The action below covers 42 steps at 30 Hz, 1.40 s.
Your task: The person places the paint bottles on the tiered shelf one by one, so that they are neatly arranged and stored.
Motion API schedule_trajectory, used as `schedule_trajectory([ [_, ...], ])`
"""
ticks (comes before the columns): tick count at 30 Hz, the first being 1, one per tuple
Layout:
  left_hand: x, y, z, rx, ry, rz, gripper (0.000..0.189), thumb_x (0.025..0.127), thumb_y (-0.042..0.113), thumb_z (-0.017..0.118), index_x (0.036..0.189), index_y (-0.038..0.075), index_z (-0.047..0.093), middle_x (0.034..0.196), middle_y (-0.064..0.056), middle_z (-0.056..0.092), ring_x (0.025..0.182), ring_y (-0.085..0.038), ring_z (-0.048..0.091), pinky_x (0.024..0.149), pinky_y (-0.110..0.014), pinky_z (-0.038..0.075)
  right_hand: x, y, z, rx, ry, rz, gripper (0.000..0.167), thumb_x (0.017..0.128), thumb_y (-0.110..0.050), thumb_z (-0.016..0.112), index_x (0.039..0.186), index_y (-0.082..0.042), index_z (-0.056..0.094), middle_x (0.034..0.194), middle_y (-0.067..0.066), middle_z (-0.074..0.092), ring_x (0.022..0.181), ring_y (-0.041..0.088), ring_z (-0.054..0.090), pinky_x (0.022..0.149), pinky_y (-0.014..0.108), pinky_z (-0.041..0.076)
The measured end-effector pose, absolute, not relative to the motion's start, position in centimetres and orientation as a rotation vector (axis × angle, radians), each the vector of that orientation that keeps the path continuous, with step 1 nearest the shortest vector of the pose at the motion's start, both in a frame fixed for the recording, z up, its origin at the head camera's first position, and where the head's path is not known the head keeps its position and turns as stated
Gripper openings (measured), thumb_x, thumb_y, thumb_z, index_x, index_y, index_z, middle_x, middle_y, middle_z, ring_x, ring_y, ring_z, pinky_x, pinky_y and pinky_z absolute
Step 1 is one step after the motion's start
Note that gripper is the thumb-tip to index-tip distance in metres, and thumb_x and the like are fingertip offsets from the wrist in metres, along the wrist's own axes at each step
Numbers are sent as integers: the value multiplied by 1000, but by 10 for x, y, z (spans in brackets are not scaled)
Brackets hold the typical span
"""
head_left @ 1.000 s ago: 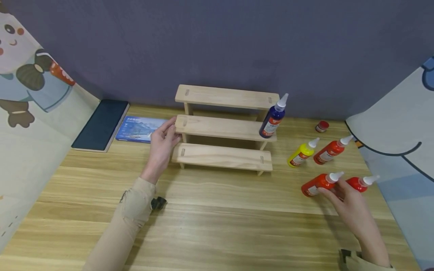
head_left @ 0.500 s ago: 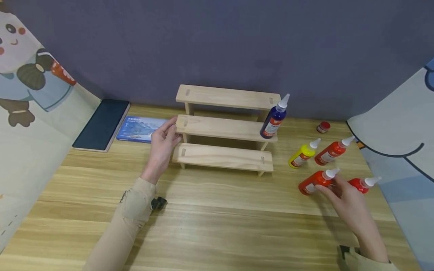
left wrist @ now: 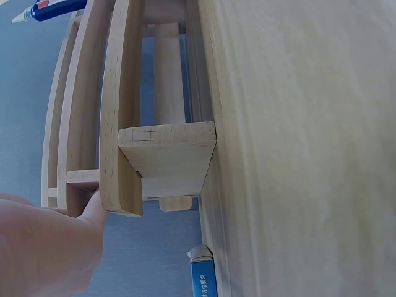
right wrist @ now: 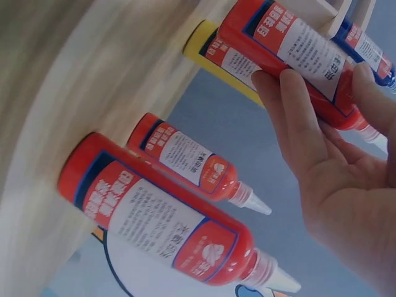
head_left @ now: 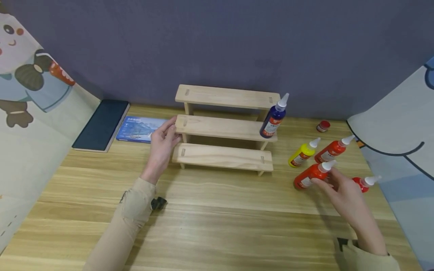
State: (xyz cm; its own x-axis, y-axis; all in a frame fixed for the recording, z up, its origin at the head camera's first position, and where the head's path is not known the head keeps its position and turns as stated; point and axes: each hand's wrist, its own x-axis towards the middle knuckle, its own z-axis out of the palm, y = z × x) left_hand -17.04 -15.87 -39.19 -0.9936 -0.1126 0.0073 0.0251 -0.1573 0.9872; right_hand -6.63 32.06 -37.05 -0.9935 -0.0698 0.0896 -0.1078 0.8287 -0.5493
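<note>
My left hand [head_left: 164, 141] grips the left end of the middle step of a three-tier wooden display rack [head_left: 222, 156]. In the left wrist view, its thumb lies at the step's end, while the other fingers are mostly hidden. On the right, my right hand [head_left: 346, 192] holds a red paint bottle [head_left: 310, 176] with a white pointed nozzle, fingers on one side and thumb on the other. The right wrist view has this bottle tilted and raised off the tabletop. A dark blue paint bottle [head_left: 272, 121] stands at the right end of the middle step.
Beside the held bottle stand a yellow paint bottle [head_left: 301, 155] and two more red bottles, one behind [head_left: 329, 152] and one partly covered by my hand [head_left: 362, 184]. Farther back is a small red-lidded jar [head_left: 323, 126]. A blue box [head_left: 137, 128] and dark notebook [head_left: 101, 125] lie left.
My right hand has moved the red bottle leftward and slightly up, away from the red bottle at far right. The left hand keeps its grip on the rack.
</note>
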Motion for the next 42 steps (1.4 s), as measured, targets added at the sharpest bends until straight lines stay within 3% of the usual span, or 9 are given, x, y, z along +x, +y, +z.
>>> schedule_trajectory([
  [1,-170,-159,-392,101,-1976,-2323,46,117,10,41,162,-1,41,165,-22,42,147,-34,49,116,-31,50,-67,319,-370,150,-2938,880,42,98,-12,82,129,9,63,117,34,71,96,46,71,74,33,69],
  [4,-171,-159,-392,94,-1971,-2328,46,117,9,41,162,-1,40,165,-22,42,148,-34,48,117,-31,50,-69,316,-366,173,-2922,912,42,98,-12,82,128,9,62,119,35,70,102,50,70,81,57,65],
  [8,-170,-159,-392,87,-1972,-2329,47,117,10,42,163,0,40,165,-22,42,147,-34,49,117,-32,50,-71,310,-361,211,-2895,928,41,96,-10,83,126,8,62,120,35,70,104,52,70,85,62,60],
  [20,-171,-157,-393,113,-1971,-2314,46,117,9,42,162,-2,41,157,-27,50,141,-38,55,115,-31,52,-79,293,-348,224,-2888,954,35,97,-12,83,121,4,63,120,31,70,104,49,70,89,65,59],
  [42,-171,-158,-391,140,-1982,-2323,46,117,10,42,162,1,41,167,-19,40,146,-33,50,115,-29,51,-89,256,-325,260,-2841,1038,34,101,-15,79,126,2,65,123,27,72,111,46,69,92,65,59],
])
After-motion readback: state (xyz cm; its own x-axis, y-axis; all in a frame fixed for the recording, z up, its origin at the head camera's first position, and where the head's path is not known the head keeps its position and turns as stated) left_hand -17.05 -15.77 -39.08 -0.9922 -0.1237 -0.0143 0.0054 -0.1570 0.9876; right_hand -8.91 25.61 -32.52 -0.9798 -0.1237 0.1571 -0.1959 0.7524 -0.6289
